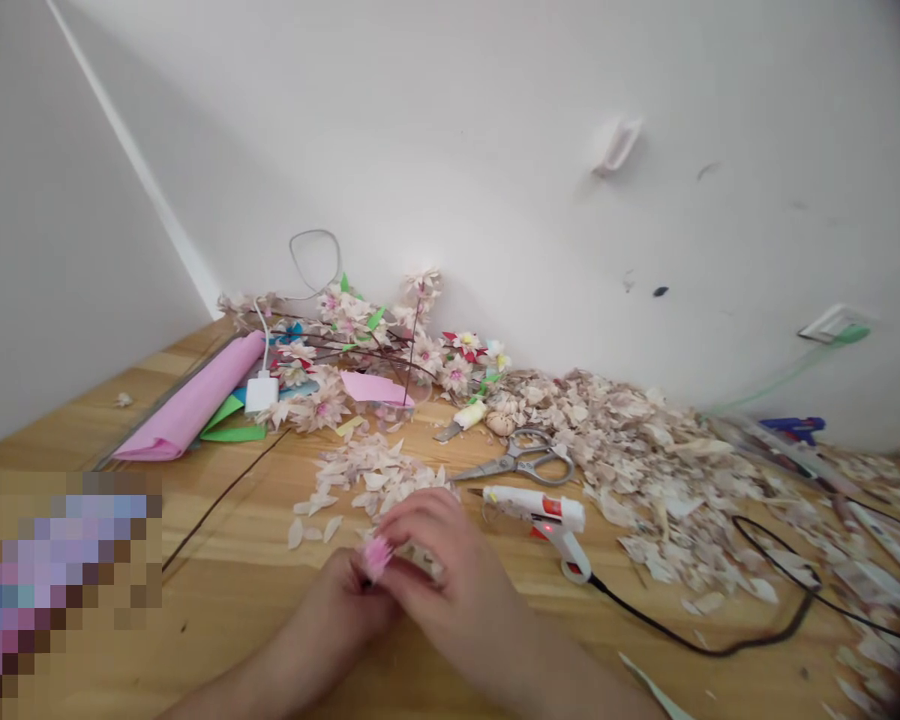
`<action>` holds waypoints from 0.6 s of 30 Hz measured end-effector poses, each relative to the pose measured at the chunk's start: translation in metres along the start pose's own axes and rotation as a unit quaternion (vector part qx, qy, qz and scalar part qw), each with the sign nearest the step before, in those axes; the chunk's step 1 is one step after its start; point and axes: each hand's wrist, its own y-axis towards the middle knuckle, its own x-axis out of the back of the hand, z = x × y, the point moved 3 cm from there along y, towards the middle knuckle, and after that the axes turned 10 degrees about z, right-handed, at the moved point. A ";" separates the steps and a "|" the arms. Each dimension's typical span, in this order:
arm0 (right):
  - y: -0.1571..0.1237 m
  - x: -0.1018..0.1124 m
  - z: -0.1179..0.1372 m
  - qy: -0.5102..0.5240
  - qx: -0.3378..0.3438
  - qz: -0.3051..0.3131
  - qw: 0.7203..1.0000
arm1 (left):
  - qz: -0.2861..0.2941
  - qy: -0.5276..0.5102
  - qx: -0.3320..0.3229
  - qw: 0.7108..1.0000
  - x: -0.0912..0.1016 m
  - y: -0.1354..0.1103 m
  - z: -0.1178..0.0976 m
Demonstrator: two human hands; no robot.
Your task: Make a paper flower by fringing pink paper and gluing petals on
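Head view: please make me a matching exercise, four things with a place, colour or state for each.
1. Pink tuft
2. White glue gun
3. Scissors
4. Paper roll

A. Grey, blades pointing left
B. Left of the white plug
C. Between left hand and right hand
D. Joined to black cord

Pairs: 1-C, 2-D, 3-A, 4-B

Glue gun (pixel 536 506): smooth white plastic. Just beyond it, scissors (pixel 513 462): grey metal, dull sheen. Left of it, pink tuft (pixel 377 556): matt, finely fringed. Right of it, petal scraps (pixel 645 460): papery, crinkled. Beneath it, counter (pixel 232 600): smooth, grained wood, faintly glossy.
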 end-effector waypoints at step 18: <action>-0.050 0.012 -0.071 0.265 -0.096 -0.100 0.954 | -0.032 -0.141 0.159 0.977 0.005 0.004 0.010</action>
